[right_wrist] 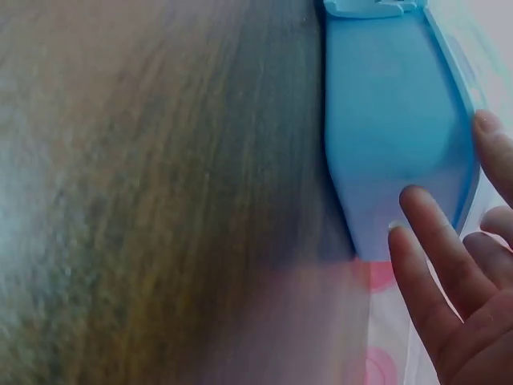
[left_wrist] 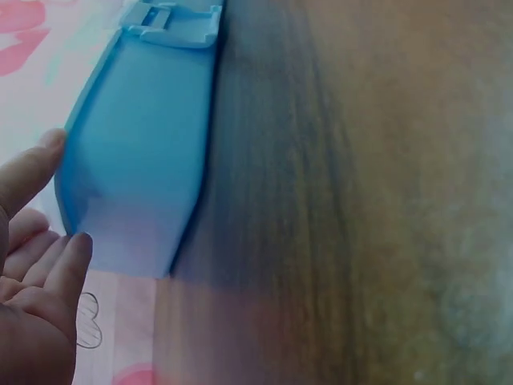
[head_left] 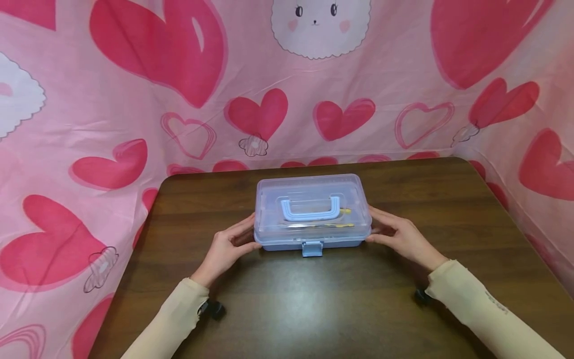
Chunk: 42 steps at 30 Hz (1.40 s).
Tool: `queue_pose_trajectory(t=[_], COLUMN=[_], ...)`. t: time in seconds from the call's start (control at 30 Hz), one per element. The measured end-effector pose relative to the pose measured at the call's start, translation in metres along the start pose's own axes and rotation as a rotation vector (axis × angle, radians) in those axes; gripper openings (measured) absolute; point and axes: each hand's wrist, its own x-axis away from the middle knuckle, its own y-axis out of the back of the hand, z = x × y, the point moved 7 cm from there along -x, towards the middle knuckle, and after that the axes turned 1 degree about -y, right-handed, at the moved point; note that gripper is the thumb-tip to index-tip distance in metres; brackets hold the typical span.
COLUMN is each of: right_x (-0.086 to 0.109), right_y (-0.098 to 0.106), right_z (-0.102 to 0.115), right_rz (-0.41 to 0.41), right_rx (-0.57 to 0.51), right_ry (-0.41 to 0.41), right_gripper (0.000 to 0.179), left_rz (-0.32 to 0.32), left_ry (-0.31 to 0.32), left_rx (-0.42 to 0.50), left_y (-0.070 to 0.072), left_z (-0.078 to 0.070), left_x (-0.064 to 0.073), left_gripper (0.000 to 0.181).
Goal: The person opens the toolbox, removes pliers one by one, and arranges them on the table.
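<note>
A plastic storage box (head_left: 312, 234) with a clear lid, pale blue base, blue carry handle (head_left: 311, 215) and front latch (head_left: 312, 248) sits lid down on the brown table. Some yellow items show faintly through the lid. At the box's left end, my left hand (head_left: 226, 249) holds it, thumb near the front corner and fingers along the side. My right hand (head_left: 405, 239) holds the opposite end in a similar way. Both wrist views show the blue front face close up, with the left hand (left_wrist: 40, 281) and right hand (right_wrist: 461, 297) beside the ends.
The wooden table (head_left: 296, 309) has rounded far corners. A pink cloth (head_left: 296, 75) printed with hearts hangs behind it and at both sides. Small dark devices (head_left: 217, 310) sit under the sleeved wrists.
</note>
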Motion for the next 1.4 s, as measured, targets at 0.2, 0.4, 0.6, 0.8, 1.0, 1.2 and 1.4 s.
queue_pose_trajectory(t=[0.2,0.4,0.6,0.8,1.0,1.2,1.4], right_x=[0.004,0.009,0.008,0.005,-0.001,-0.006,-0.017], right_y=[0.003,0.007,0.016,0.023,0.03,0.034,0.042], right_z=[0.0,0.002,0.008,0.015,0.015,0.018,0.026], right_rz=[-0.032,-0.058,-0.098,-0.145,-0.214,-0.261,-0.336], right_rx=[0.006,-0.035,-0.055,-0.12,-0.201,-0.237,-0.261], right_ry=[-0.045,-0.09,-0.163,-0.221,-0.271,-0.284,-0.277], right_gripper=[0.073,0.067,0.061,0.054,0.052,0.051,0.048], left_rz=[-0.01,-0.06,-0.105,-0.166,-0.196,-0.211,-0.263], left_ry=[0.012,-0.017,-0.015,-0.025,-0.007,0.008,-0.055], left_rx=[0.005,0.025,0.04,0.052,0.058,0.064,0.028], left_y=[0.002,0.007,0.016,0.024,0.031,0.035,0.044], left_z=[0.002,-0.005,-0.019,-0.033,-0.042,-0.048,-0.061], left_x=[0.004,0.005,0.001,-0.006,-0.015,-0.021,-0.036], left_gripper=[0.068,0.062,0.053,0.049,0.043,0.038,0.031])
